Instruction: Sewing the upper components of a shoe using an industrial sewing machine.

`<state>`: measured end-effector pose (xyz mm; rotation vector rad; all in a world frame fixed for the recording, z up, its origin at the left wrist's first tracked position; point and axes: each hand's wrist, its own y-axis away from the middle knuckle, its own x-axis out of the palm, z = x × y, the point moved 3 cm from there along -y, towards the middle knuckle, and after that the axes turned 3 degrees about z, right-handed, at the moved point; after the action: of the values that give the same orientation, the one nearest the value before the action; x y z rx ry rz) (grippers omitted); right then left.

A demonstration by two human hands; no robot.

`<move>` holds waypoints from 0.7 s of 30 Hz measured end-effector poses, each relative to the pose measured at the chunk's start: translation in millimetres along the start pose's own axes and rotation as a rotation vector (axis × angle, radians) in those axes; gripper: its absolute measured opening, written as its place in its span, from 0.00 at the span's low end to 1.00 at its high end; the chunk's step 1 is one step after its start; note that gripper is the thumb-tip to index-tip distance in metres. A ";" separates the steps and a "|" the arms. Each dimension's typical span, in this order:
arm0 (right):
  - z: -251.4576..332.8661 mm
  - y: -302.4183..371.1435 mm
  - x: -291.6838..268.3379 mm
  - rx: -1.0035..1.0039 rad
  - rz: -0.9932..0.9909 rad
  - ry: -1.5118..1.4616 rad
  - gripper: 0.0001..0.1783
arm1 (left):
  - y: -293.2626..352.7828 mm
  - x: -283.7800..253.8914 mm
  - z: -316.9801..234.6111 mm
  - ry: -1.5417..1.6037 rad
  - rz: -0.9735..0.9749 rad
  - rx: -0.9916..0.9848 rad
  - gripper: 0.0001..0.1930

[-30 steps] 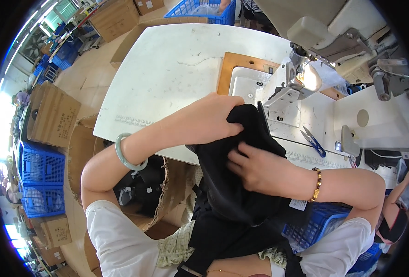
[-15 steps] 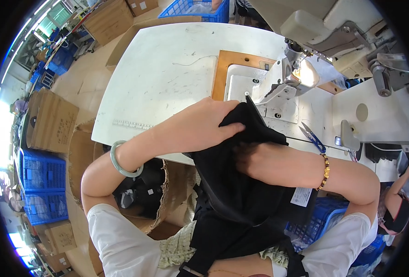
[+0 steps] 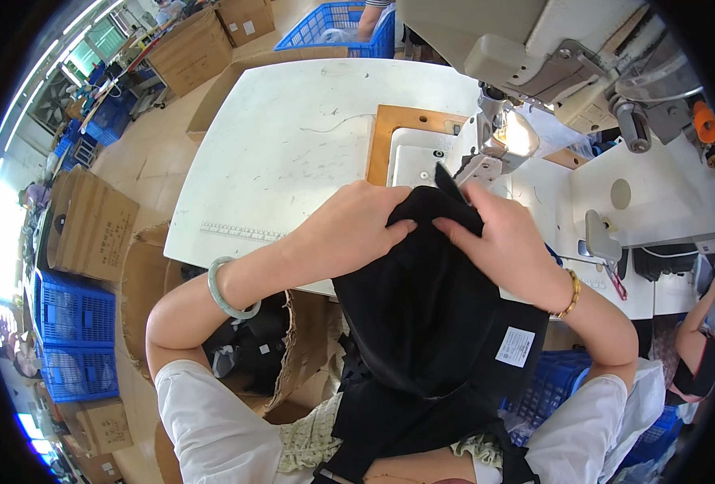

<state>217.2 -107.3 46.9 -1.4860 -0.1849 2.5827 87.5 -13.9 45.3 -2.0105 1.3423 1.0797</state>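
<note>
A black fabric piece point(image 3: 422, 315) hangs from both hands over the front edge of the sewing table and down to my lap. My left hand point(image 3: 361, 222) pinches its upper edge between thumb and fingers, at the left. At the right of that same edge, my right hand point(image 3: 507, 242) grips the fabric, thumb on the near side. Between the hands, a narrow black strip point(image 3: 448, 182) sticks up toward the sewing machine head point(image 3: 503, 133). A white printed label point(image 3: 516, 346) shows on a black panel below my right hand.
The white sewing table point(image 3: 285, 153) spreads left and ahead, with a printed ruler scale along its edge. An open carton point(image 3: 144, 282) of black pieces stands at the left. Blue crates point(image 3: 75, 306) are stacked farther left. A red-handled tool point(image 3: 617, 284) lies at the right.
My right hand has come up from the middle of the fabric to its upper edge, beside the left hand. The label is more exposed, and the blue snips are now mostly covered by my right hand.
</note>
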 end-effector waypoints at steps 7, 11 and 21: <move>18.9 -25.7 -9.7 -0.313 -0.315 -0.122 0.08 | 4.1 -65.7 -13.7 -0.269 -0.218 0.107 0.09; 41.0 -65.8 -16.4 -0.443 -0.605 0.034 0.10 | 5.5 -111.2 -21.4 -0.808 -0.610 0.261 0.05; 29.0 -80.0 72.9 0.214 0.372 -1.791 0.26 | -8.1 -60.7 57.4 -0.909 -0.888 0.280 0.20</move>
<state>161.8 -15.4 14.5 1.2187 0.2064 3.0907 63.0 64.5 62.4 -1.3343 0.0789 1.0422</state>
